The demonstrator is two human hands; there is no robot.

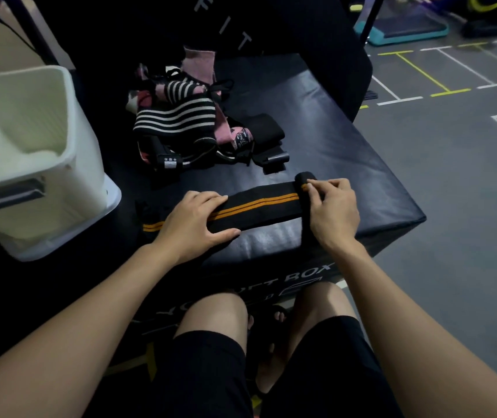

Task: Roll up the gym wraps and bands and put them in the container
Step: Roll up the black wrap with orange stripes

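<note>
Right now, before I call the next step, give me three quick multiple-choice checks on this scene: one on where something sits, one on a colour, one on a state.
1. Where does the white container stand relative to the black-and-orange wrap?
A. To its left
B. To its right
C. On top of it

2. What colour are the stripes along the wrap under the hands?
A. White
B. Orange
C. Pink

3. How far along is the rolling of that wrap?
A. Fully rolled
B. Only its right end is rolled
C. Already in the container

Answers:
1. A, the container sits at the left edge of the soft box.
2. B, two orange lines run its length.
3. B, the right hand pinches a small roll while the left hand presses the flat part.
</note>
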